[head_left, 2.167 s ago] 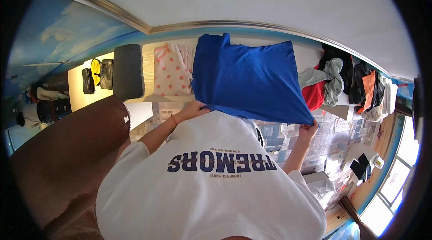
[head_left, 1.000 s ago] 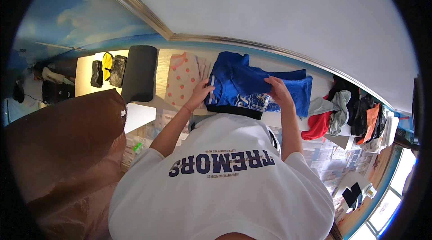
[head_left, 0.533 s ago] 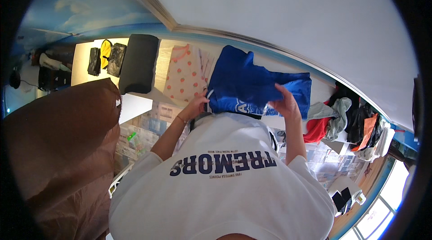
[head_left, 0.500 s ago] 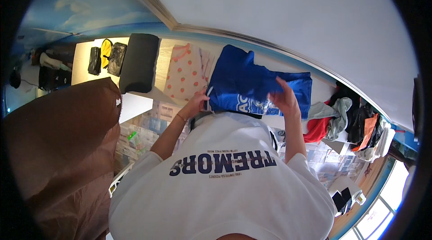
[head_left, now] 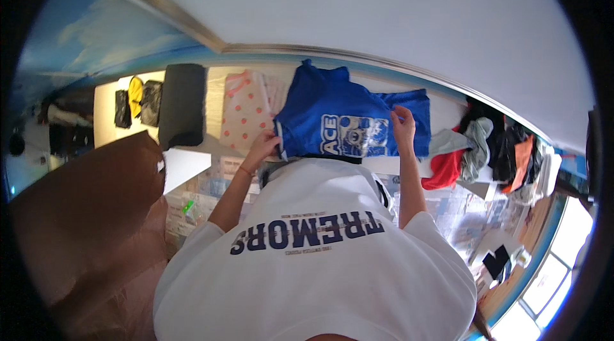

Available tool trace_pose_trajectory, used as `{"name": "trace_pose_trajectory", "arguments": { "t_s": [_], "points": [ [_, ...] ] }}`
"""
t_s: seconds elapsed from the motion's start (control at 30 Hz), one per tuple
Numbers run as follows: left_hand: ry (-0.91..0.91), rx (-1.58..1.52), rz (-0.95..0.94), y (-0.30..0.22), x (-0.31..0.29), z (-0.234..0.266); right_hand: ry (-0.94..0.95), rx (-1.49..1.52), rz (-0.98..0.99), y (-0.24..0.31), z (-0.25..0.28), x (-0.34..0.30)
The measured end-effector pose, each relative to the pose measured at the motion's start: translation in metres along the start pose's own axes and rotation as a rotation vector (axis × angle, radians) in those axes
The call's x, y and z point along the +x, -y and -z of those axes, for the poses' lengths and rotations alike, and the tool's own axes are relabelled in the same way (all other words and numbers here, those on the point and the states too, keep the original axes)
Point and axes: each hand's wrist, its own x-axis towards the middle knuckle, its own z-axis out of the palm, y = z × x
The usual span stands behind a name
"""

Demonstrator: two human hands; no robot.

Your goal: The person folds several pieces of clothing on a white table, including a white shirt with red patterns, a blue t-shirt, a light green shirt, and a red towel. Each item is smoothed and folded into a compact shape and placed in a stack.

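Spread on the counter in front of me lies a blue shirt point(head_left: 320, 98) with white lettering and a printed picture facing up. My left hand point(head_left: 264, 146) pinches its left near corner, beside a white-striped edge. Toward the shirt's right side, my right hand point(head_left: 403, 126) has thumb and fingers closed on the fabric, just right of the print. Part of the blue cloth extends past that hand to the right. Left of the shirt lies a flat pale pink garment point(head_left: 243, 111) with red strawberry-like spots.
A dark folded cloth point(head_left: 182, 107) lies farther left, near small black and yellow items point(head_left: 135, 98). A heap of red, grey and black clothes point(head_left: 470, 152) sits at the right end. A large brown cover point(head_left: 96, 194) fills the left foreground. A white wall edges the counter's far side.
My right hand has moved off the print to the shirt's right side. The print now shows more fully and flatter. My left hand stays on the left near corner. The view has shifted slightly.
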Motion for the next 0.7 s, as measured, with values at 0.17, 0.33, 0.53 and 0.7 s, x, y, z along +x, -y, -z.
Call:
{"name": "trace_pose_trajectory", "arguments": {
  "t_s": [0.17, 0.33, 0.53, 0.7],
  "points": [
    [-0.282, 0.663, -0.420, -0.057, 0.007, 0.007, -0.277, -0.259, -0.072, -0.063, 0.078, 0.019],
    [-0.217, 0.608, -0.710, -0.143, 0.043, -0.023, -0.291, -0.325, -0.061, -0.068, 0.096, 0.070],
    [-0.197, 0.653, -0.814, -0.186, 0.113, -0.071, -0.294, -0.592, -0.144, -0.076, 0.087, 0.117],
    [-0.287, 0.675, -0.645, -0.157, 0.136, -0.069, -0.276, -0.132, -0.145, -0.085, 0.091, 0.139]
  ]
}}
